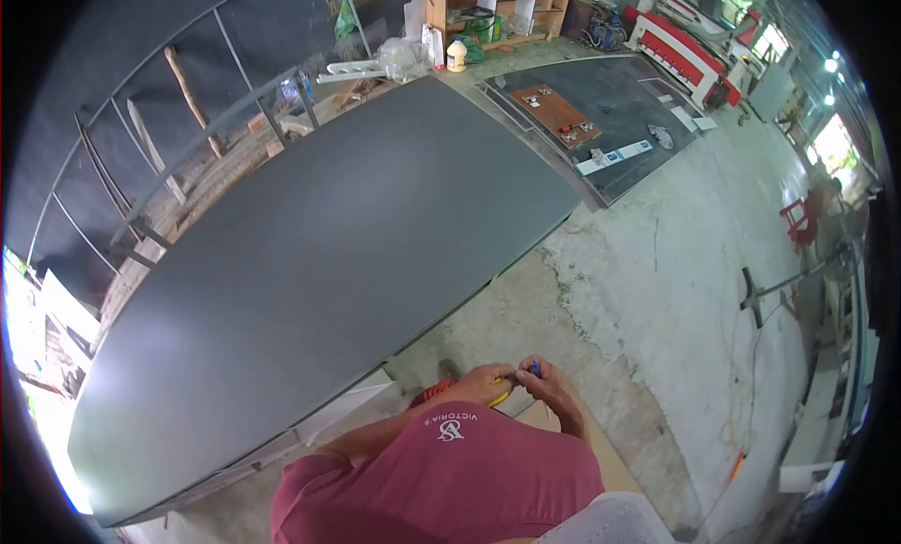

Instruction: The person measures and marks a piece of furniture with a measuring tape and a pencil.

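In front of my maroon shirt, low in the head view, my two hands meet fingertip to fingertip. My left hand (pixel 488 383) is closed around a yellow, curved object (pixel 502 394), mostly hidden by the fingers. A small blue object (pixel 535 367) pokes out of my right hand (pixel 547 384), whose fingers are pinched together around it. I cannot tell what kind of tool either piece is. Beside my left arm lies a large dark grey panel (pixel 319 253), its long edge running just beyond my hands.
Past the panel's far end, a low dark table (pixel 624 84) carries a brown board (pixel 554 112) and a white-and-blue strip (pixel 615 157). Shelves (pixel 511 9) and a white jug (pixel 456 56) stand behind. A red-and-white machine (pixel 671 56) is at the back right; a metal frame (pixel 253 93) lines the left.
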Demonstrator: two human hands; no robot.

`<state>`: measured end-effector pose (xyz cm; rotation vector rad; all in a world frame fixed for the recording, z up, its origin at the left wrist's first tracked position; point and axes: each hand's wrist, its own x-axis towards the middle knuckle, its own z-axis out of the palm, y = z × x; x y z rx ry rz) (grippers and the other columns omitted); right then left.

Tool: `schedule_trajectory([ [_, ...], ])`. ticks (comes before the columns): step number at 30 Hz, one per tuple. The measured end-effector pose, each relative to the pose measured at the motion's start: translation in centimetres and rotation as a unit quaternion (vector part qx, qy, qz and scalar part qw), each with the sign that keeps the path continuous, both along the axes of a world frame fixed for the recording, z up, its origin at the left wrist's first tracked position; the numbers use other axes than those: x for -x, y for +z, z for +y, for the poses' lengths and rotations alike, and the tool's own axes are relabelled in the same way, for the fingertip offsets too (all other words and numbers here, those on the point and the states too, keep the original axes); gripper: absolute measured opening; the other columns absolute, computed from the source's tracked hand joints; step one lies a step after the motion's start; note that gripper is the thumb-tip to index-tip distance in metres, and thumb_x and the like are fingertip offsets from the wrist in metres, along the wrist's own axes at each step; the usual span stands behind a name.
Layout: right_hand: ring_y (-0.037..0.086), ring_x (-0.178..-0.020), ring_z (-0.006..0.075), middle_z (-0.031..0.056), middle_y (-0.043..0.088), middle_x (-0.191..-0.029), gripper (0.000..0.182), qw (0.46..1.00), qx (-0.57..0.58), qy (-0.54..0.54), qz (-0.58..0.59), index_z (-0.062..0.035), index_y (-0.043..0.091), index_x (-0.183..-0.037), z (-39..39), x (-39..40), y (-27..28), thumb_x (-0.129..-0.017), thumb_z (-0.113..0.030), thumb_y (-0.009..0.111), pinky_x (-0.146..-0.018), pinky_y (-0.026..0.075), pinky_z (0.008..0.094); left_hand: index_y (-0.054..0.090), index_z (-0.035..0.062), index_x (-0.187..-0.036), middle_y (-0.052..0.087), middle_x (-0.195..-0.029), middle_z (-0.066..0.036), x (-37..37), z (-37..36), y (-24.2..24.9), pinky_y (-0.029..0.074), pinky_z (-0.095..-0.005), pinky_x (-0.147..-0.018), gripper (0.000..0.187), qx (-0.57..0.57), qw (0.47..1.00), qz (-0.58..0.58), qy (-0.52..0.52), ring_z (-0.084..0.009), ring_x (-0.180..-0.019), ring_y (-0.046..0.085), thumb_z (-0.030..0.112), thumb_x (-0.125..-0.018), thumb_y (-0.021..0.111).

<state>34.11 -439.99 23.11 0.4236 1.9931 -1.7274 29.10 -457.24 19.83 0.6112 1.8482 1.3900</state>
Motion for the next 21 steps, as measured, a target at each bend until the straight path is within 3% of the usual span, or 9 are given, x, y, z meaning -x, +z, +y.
schedule_trajectory([
  [2,0.042,-0.061,0.0084,-0.0025,0.048,-0.068,0.029,0.995,-0.049,-0.001,0.090,-0.0071,0.052,-0.088,1.1,3.5,1.6,-0.079,-0.034,0.060,-0.055,0.036,0.0242,0.056,0.0050,-0.098,0.059,-0.090,-0.012,3.2,1.5,1.2,0.042,-0.0336,-0.077,0.030,0.025,1.000,0.001,-0.001,-0.0239,-0.085,0.055,0.030,-0.083,0.049],
  [3,0.042,-0.061,0.0084,-0.0025,0.048,-0.068,0.029,0.995,-0.053,0.003,0.087,-0.0071,0.052,-0.088,2.0,4.7,1.3,-0.079,-0.034,0.060,-0.055,0.036,0.0242,0.056,0.0055,-0.098,0.059,-0.089,-0.012,4.2,2.1,1.3,0.042,-0.0338,-0.076,0.030,0.022,0.999,0.025,0.012,-0.0246,-0.084,0.055,0.030,-0.083,0.049],
  [5,0.050,-0.065,0.0181,0.0075,0.054,-0.071,0.032,0.974,-0.175,0.097,0.109,-0.0050,0.052,-0.091,3.9,7.7,0.3,-0.080,-0.034,0.060,-0.061,0.041,0.0301,0.056,0.0059,-0.098,0.059,-0.087,-0.013,6.7,3.5,0.8,0.042,-0.0341,-0.075,0.030,0.018,0.998,0.046,0.035,-0.0254,-0.083,0.055,0.031,-0.082,0.049],
  [8,0.054,-0.067,0.0215,0.0122,0.058,-0.074,0.033,0.945,-0.272,0.154,0.099,-0.0048,0.052,-0.091,4.2,11.2,0.8,-0.080,-0.036,0.059,-0.062,0.042,0.0325,0.056,0.0045,-0.097,0.059,-0.088,-0.016,9.1,4.3,0.2,0.043,-0.0367,-0.075,0.030,0.043,0.993,0.073,0.083,-0.0325,-0.085,0.056,0.028,-0.080,0.048],
  [15,0.054,-0.064,0.0196,0.0109,0.058,-0.070,0.033,0.954,-0.213,0.182,0.104,-0.0032,0.056,-0.083,4.7,16.5,2.1,-0.080,-0.035,0.060,-0.059,0.042,0.0310,0.055,0.0038,-0.092,0.057,-0.080,-0.014,11.5,4.9,1.0,0.043,-0.0354,-0.070,0.027,0.031,0.987,0.004,0.160,-0.0266,-0.077,0.056,0.027,-0.081,0.046],
  [18,0.052,-0.061,0.0155,0.0087,0.057,-0.067,0.031,0.959,-0.190,0.187,0.097,-0.0027,0.057,-0.082,6.3,18.5,1.9,-0.079,-0.034,0.060,-0.056,0.041,0.0292,0.054,0.0039,-0.091,0.057,-0.079,-0.014,12.4,6.2,1.5,0.043,-0.0354,-0.068,0.026,0.037,0.981,0.002,0.193,-0.0263,-0.075,0.056,0.026,-0.081,0.045],
  [20,0.042,-0.060,0.0086,0.0008,0.050,-0.064,0.024,0.965,-0.155,0.182,0.105,-0.0032,0.057,-0.083,7.9,19.9,1.7,-0.079,-0.026,0.062,-0.054,0.036,0.0249,0.054,0.0041,-0.091,0.057,-0.079,-0.015,13.2,7.1,2.0,0.043,-0.0355,-0.068,0.026,0.052,0.977,-0.015,0.207,-0.0268,-0.075,0.057,0.026,-0.082,0.045],
  [21,0.042,-0.060,0.0086,0.0008,0.050,-0.064,0.024,0.964,-0.153,0.192,0.106,-0.0032,0.057,-0.083,8.9,20.6,1.3,-0.079,-0.026,0.062,-0.054,0.036,0.0249,0.055,0.0051,-0.094,0.057,-0.079,-0.013,13.4,7.7,2.1,0.043,-0.0342,-0.068,0.026,0.079,0.975,-0.016,0.208,-0.0242,-0.074,0.056,0.026,-0.083,0.045],
])
